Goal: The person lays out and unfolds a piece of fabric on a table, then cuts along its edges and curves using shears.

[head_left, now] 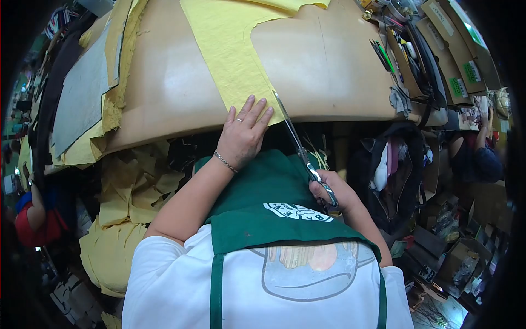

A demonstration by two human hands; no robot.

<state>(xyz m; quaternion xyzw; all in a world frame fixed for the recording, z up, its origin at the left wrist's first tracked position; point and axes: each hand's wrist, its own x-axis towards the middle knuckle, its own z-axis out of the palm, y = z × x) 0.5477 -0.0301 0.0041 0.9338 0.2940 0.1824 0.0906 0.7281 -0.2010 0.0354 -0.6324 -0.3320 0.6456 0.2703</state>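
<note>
Apparently trimming the right-hand edge of the yellow sheet (230, 60) with long scissors (296, 138), judging by the blades lying along that edge near the sheet's lower end. For the next move, likely needs to hold the sheet flat and guide the blades along the edge without straying inward.

Pressing lightly, it seems, with the left hand (244, 137): palm down, fingers slightly apart, resting on the sheet rather than gripping it. Clamped with the right hand (338, 189) around the scissors' handles; cannot tell how far apart the 2 blades stand.

Find the sheet lying on the tan surface (164, 71), reaching from the front edge to the top of the view, well apart from the grey piece (85, 93) at left.
</note>
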